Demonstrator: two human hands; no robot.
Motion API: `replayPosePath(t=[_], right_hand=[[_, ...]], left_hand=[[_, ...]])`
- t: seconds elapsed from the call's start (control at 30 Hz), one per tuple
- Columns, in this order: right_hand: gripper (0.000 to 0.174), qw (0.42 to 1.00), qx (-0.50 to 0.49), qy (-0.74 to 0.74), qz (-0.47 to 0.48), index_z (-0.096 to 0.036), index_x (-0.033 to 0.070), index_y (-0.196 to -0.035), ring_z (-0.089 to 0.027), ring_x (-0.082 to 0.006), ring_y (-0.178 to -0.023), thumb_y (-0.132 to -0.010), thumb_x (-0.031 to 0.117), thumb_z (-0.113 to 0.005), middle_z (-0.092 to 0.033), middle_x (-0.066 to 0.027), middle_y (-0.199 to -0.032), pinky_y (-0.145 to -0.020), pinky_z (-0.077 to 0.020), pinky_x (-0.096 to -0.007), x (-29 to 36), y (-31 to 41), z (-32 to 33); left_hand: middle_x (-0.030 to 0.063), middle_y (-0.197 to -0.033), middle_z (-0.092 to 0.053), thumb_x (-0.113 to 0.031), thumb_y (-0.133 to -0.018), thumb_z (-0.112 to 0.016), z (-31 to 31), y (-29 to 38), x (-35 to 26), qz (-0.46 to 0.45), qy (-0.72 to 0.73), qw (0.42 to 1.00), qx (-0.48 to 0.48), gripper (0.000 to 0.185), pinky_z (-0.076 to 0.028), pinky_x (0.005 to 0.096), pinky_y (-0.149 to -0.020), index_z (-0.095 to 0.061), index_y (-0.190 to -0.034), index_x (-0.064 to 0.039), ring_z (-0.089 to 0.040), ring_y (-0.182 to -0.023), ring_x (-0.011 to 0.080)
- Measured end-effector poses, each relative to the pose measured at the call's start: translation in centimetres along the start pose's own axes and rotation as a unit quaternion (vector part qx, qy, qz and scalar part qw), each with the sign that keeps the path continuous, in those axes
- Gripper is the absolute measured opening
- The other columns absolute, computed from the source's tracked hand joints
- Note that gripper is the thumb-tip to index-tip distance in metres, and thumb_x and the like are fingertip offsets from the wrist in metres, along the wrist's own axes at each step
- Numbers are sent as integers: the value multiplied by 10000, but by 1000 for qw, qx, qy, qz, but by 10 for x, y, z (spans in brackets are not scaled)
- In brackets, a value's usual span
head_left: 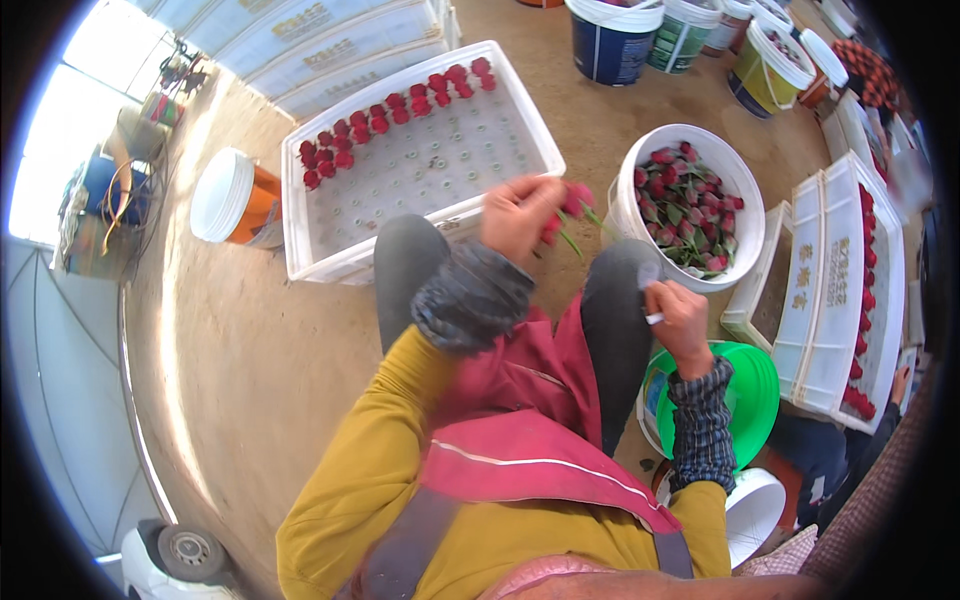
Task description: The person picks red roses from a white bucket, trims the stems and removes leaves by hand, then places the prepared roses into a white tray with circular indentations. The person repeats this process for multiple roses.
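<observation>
My left hand [517, 217] pinches short-stemmed red roses [576, 199] beside the near right corner of a white plastic crate [300, 247]. Inside the crate, red rose heads [360, 127] stand in rows along the far side, with small round holders [442, 163] across its floor. Near my right knee, my right hand [679, 322] is closed on a small pale object [649, 276], blurred, its kind unclear; a white band or piece shows at the fingers. A white bucket [754, 217] full of red rosebuds [686, 202] stands beyond that knee.
Stacked white crates [337, 52] rise behind the open one. An orange bucket [259, 199] stands left, a green basin [757, 390] beside my right forearm. More crates [817, 285] and a co-worker's hand [901, 382] are at right. Several buckets [615, 45] stand at the back.
</observation>
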State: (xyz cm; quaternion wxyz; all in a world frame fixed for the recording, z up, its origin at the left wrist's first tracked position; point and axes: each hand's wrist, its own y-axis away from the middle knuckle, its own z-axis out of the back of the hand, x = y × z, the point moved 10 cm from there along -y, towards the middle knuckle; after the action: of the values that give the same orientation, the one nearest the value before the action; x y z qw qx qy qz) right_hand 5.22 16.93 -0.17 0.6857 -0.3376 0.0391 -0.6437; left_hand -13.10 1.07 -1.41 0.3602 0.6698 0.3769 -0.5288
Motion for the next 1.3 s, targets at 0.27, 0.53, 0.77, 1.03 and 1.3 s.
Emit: replayPosePath(t=[0.27, 0.53, 0.77, 1.03, 1.3], right_hand=[[56, 959, -83, -168, -213, -594, -21, -778, -473, -122, -496, -823, 0, -618, -512, -64, -602, -476, -367, -260, -36, 13, -6], [81, 965, -58, -88, -240, -567, -12, -744, -427, -118, -474, -812, -23, -610, -452, -47, -571, -454, -315, -276, -34, -6, -20], [77, 961, -44, -79, -263, -559, -16, -747, -426, -124, -490, -802, -49, -601, -452, -44, -588, -463, -311, -274, -40, -3, -27], [86, 963, -57, -71, -252, -547, -16, -739, -426, -124, -492, -791, -71, -587, -451, -48, -592, -459, -307, -274, -37, -6, -25], [103, 956, -69, -73, -277, -539, -4, -728, -407, -110, -491, -797, -66, -583, -444, -33, -593, -459, -303, -268, -40, -3, -25]], left_hand=[[52, -714, -661, -229, -834, -662, 312, -100, -59, -68, -225, 921, -312, 225, -490, 250, -550, -715, -917, -27, -578, -563, 104], [115, -926, -698, -416, -715, -650, 454, -136, 29, 126, -550, 721, -402, 353, -489, 399, -853, -738, -950, -168, -650, -912, 285], [118, -925, -695, -415, -734, -649, 438, -154, 28, 108, -586, 709, -376, 353, -486, 383, -847, -732, -960, -157, -651, -911, 283], [138, -950, -690, -418, -748, -630, 435, -167, 39, 139, -617, 702, -327, 346, -482, 384, -854, -733, -940, -149, -647, -944, 279], [172, -848, -680, -589, -766, -592, 438, -178, 31, 87, -437, 790, -422, 584, -468, 408, -823, -716, -881, -31, -645, -817, 304]])
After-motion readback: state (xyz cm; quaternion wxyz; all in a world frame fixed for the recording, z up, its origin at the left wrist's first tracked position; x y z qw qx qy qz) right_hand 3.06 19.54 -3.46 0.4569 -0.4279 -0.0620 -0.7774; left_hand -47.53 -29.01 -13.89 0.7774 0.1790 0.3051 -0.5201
